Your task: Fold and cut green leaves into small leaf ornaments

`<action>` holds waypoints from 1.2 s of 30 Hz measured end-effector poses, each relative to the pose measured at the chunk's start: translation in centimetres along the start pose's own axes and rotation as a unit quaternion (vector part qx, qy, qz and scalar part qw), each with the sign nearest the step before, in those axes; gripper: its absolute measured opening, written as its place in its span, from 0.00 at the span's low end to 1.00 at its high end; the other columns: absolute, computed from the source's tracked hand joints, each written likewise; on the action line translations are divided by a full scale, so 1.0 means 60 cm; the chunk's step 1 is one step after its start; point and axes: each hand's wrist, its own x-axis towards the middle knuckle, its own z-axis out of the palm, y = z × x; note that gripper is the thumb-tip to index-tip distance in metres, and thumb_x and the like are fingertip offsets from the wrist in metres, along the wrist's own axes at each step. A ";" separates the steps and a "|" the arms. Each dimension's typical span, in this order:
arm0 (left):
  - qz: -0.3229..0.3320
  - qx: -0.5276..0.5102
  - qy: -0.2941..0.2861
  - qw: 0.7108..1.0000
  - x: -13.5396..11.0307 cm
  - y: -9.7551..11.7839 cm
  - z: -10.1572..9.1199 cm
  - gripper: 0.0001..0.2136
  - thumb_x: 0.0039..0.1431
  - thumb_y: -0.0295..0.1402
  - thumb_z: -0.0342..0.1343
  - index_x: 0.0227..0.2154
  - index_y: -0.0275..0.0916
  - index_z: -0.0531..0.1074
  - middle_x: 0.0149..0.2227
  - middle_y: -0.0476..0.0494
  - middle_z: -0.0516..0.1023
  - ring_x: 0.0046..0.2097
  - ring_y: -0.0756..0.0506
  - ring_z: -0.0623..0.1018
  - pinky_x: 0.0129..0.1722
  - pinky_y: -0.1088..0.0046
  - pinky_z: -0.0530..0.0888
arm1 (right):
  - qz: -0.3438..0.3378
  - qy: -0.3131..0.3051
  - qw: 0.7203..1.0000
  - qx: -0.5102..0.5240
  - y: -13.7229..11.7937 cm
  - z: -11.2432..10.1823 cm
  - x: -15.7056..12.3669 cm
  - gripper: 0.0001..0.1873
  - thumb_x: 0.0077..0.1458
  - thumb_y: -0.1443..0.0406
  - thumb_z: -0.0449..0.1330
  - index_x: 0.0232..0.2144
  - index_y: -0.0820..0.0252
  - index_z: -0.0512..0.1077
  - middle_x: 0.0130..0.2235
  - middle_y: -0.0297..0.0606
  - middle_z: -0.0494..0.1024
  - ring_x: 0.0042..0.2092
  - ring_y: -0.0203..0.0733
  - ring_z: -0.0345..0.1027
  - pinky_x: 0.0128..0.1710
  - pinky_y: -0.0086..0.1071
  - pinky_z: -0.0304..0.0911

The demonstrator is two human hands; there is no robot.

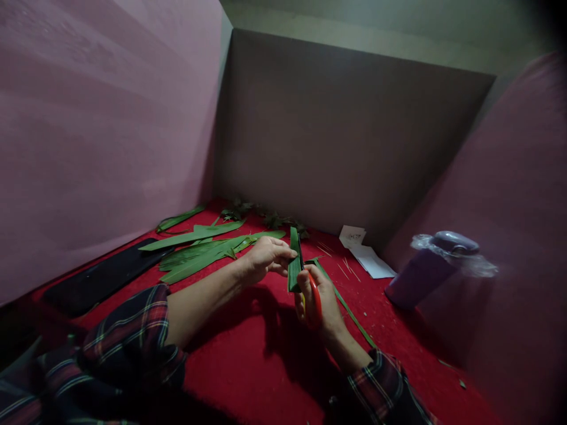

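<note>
Between my two hands stands a green leaf strip [293, 275], held upright above the red cloth. My left hand [269, 257] pinches its left edge, fingers closed. My right hand [322, 293] grips a pair of scissors [316, 300] with red-orange and yellow handles. Their dark blades run along the right side of the strip, close against it; whether they are open or closed on it I cannot make out. Behind my right hand a narrow green leaf strip [348, 304] lies on the cloth.
Long green leaves [208, 255] are heaped at left, beside a long black object [100, 280]. Darker leafy sprigs [274, 221] lie along the back wall. Thin sticks [348, 267] and white papers [372, 261] rest to the right. A purple container [420, 276] with clear plastic stands near the right wall.
</note>
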 end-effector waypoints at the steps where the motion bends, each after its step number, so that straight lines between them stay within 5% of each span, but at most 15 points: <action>1: 0.000 0.001 -0.001 1.000 0.000 0.000 0.000 0.07 0.40 0.27 0.59 0.16 0.33 0.66 0.15 0.49 0.69 0.17 0.53 0.69 0.18 0.76 0.69 | 0.000 -0.001 1.000 0.002 0.000 0.000 0.000 0.21 0.48 0.46 0.55 0.29 0.57 0.59 0.14 0.19 0.55 0.12 0.26 0.49 0.08 0.19 0.47; 36: -0.011 -0.009 -0.022 1.000 0.002 0.000 -0.005 0.08 0.40 0.28 0.60 0.17 0.33 0.65 0.16 0.49 0.69 0.18 0.54 0.68 0.19 0.77 0.68 | -0.027 0.009 0.999 -0.021 0.001 -0.004 -0.003 0.20 0.48 0.48 0.57 0.29 0.58 0.62 0.15 0.21 0.55 0.14 0.26 0.47 0.11 0.20 0.45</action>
